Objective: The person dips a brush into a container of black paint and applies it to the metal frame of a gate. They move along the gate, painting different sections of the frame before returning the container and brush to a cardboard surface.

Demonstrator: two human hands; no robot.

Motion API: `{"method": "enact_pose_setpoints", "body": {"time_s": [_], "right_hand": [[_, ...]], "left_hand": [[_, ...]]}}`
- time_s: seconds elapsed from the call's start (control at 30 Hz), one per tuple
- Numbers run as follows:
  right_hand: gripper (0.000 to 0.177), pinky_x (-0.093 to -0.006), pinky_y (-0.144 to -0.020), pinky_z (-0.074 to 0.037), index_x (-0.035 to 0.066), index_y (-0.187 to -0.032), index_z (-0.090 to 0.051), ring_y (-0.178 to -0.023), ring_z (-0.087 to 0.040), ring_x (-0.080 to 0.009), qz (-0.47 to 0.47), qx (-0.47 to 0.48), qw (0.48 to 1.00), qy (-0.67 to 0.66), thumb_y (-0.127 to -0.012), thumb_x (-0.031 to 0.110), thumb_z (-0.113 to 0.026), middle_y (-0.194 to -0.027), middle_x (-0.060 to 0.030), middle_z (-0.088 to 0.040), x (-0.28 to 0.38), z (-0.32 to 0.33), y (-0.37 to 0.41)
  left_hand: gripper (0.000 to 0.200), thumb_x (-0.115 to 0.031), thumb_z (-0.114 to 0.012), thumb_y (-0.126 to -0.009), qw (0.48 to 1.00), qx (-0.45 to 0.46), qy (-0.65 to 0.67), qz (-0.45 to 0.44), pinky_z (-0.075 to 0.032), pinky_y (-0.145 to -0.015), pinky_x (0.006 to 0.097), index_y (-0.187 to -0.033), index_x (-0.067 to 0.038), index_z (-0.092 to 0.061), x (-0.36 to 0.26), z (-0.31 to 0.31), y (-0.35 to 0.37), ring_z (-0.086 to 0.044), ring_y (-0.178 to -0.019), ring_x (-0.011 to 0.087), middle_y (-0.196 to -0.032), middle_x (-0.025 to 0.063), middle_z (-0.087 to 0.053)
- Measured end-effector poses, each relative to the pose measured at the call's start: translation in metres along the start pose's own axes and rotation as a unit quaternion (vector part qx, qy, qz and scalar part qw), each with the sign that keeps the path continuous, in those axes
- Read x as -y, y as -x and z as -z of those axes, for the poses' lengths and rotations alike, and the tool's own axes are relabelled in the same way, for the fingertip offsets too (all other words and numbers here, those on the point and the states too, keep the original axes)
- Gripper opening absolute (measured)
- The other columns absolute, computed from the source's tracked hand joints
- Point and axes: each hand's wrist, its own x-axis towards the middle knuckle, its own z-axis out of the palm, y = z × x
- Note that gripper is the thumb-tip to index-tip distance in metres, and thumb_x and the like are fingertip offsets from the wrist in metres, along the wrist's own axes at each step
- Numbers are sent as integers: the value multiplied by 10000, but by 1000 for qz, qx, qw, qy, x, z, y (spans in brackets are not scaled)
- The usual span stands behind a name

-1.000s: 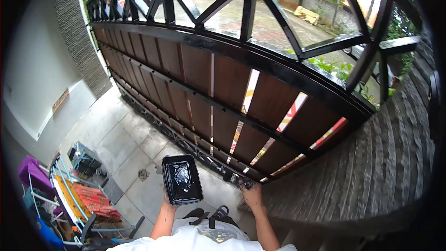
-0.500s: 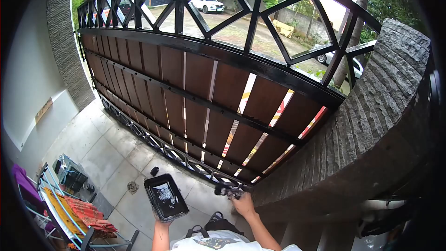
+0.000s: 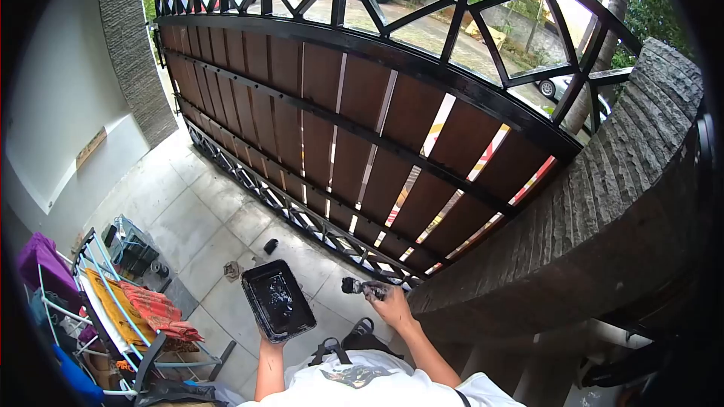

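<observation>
My left hand holds up a black paint tray from beneath; glossy black paint lies in it. My right hand grips a small paint roller whose dark head points left, between the tray and the bottom rail of the gate. The gate has brown slats in a black metal frame with a lattice top. The roller is a short way from the tray's right edge and close to the gate's lower corner by the stone pillar.
A drying rack with orange and red cloths stands at the lower left on the tiled floor. A small dark object and a scrap lie on the tiles near the gate. A grey wall runs along the left.
My view has shifted slightly down and right. The roller in my right hand has come away from the gate's bottom rail toward the tray, which stays held up.
</observation>
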Motion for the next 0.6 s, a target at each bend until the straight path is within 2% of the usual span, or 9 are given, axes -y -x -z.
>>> {"method": "enact_pose_setpoints", "body": {"time_s": [0.07, 0.17, 0.27, 0.33, 0.37, 0.43, 0.5, 0.57, 0.6], "right_hand": [[305, -394, -686, -481, 81, -983, -684, -730, -613, -375, 5, -27, 1000, 12, -821, 330, -614, -787, -211, -642, 6, 3, 3], [311, -395, -695, -476, 53, -957, -677, -749, -615, -374, -23, -40, 999, -18, -821, 325, -613, -797, -218, -640, 8, 7, 15], [333, -397, -707, -472, 13, -936, -659, -780, -606, -391, -36, -56, 998, 1, -821, 322, -609, -826, -226, -641, 6, 14, 31], [339, -404, -717, -471, 2, -937, -653, -798, -602, -404, -46, -70, 996, 2, -818, 317, -611, -846, -220, -646, -7, 13, 43], [329, -409, -730, -473, 5, -927, -659, -819, -603, -405, -52, -77, 996, 12, -815, 311, -610, -855, -220, -647, -27, 9, 46], [320, -413, -729, -474, 10, -920, -662, -821, -605, -404, -39, -98, 994, 22, -814, 307, -610, -850, -221, -646, -18, 14, 57], [310, -417, -729, -475, 14, -914, -666, -823, -606, -403, -26, -118, 992, 30, -813, 303, -610, -845, -222, -645, -16, 14, 64], [307, -373, -626, -470, -12, -901, -667, -683, -621, -354, 9, -155, 987, 36, -831, 281, -608, -762, -209, -649, -21, 10, 69], [307, -373, -626, -470, -12, -901, -667, -683, -621, -354, 9, -155, 987, 34, -831, 281, -608, -762, -209, -649, -25, 8, 69]], "left_hand": [[575, -383, -438, -931, 1000, 2, 9, 18, -468, -919, 545, -1399, -70, -319, 0, -6, -3, -542, -1122, 369, -1333, 194, -458], [609, -409, -455, -915, 997, -35, -57, 22, -456, -935, 547, -1400, -67, -320, -1, -28, -1, -536, -1127, 383, -1335, 204, -453], [660, -442, -481, -891, 998, -4, -16, 67, -438, -953, 556, -1405, -65, -311, 4, -37, 0, -512, -1150, 404, -1352, 220, -428], [702, -472, -498, -872, 994, 56, -48, 82, -424, -960, 567, -1408, -62, -307, 2, -52, -1, -488, -1171, 422, -1368, 233, -402], [702, -472, -498, -872, 994, 59, -47, 85, -424, -960, 567, -1408, -62, -307, 6, -22, -4, -488, -1171, 422, -1368, 233, -402], [695, -468, -494, -875, 997, 2, 45, 70, -411, -968, 572, -1408, -63, -308, 18, 63, -13, -473, -1184, 428, -1377, 233, -392], [694, -471, -492, -876, 995, 5, 50, 82, -408, -969, 574, -1408, -64, -310, 14, 39, -7, -468, -1187, 432, -1376, 233, -392], [694, -474, -489, -876, 994, 7, 53, 93, -405, -970, 575, -1407, -65, -311, 12, 25, 0, -463, -1191, 435, -1376, 234, -393], [692, -476, -489, -876, 995, -29, 40, 85, -400, -975, 577, -1405, -65, -316, 11, 23, 3, -464, -1192, 431, -1373, 231, -398]]}}
